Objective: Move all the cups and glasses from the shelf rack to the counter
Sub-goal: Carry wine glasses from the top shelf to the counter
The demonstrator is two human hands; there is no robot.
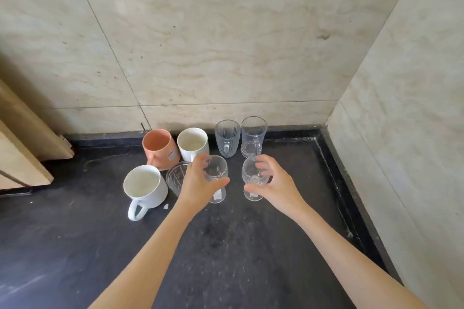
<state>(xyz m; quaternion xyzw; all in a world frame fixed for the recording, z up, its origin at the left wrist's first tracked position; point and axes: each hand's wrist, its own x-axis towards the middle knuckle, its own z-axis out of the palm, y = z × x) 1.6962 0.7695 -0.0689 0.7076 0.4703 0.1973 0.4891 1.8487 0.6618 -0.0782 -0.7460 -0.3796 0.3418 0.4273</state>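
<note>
Both hands curled round stemmed glasses: left hand (200, 180) grips left goblet (216, 175), right hand (270, 183) grips right goblet (252, 178). Both upright, mouths up (feet on the dark table (226, 246)), near-centre, just before the mugs.

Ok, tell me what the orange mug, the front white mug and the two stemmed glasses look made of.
Orange mug: likely ceramic, matte, opaque with no shine.
Front white mug: probably glazed ceramic, smooth and opaque.
Left stemmed glass and right stemmed glass: clear glass by the look, see-through with bright glints; plastic cannot be excluded.
</note>
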